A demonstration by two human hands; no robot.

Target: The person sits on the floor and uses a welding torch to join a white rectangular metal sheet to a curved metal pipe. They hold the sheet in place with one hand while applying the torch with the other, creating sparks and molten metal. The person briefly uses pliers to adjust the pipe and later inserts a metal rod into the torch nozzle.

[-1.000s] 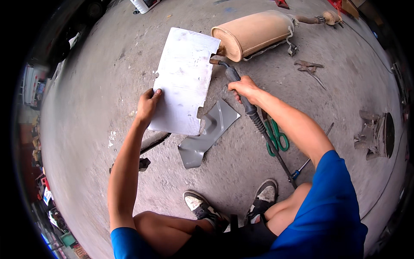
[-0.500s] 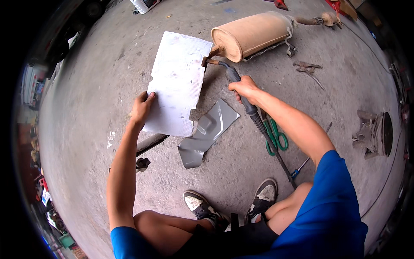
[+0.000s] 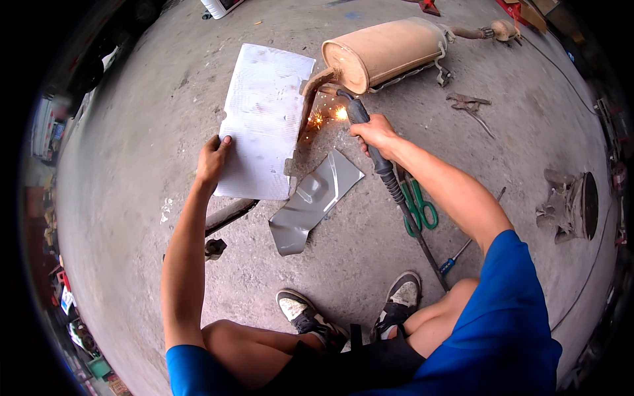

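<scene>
Muffler (image 3: 384, 56): laid on the floor (image 3: 370, 228), bent pipe (image 3: 310, 92) partly covered by the sheet.
White sheet (image 3: 265, 125): held left of the torch.
Welding torch (image 3: 383, 164): nozzle (image 3: 329, 90) held near the pipe.
Left hand (image 3: 212, 158): sheet's edge pinched under thumb, fingers partly hidden.
Right hand (image 3: 376, 134): fingers wrapped around torch.
Sparks (image 3: 341, 113): seen below the nozzle.

Shirt blue, short-sleeved: left sleeve (image 3: 188, 369) at 7 o'clock, right sleeve (image 3: 508, 290) at 4, creased. Black shorts (image 3: 343, 377) at 6. Left shoe (image 3: 295, 307) at 6, right shoe (image 3: 404, 290) near 5: off-white toes, dark uppers, scuffed. Left hand (image 3: 211, 160), 10 o'clock, and right hand (image 3: 376, 134), between 1 and 2, bare.
</scene>
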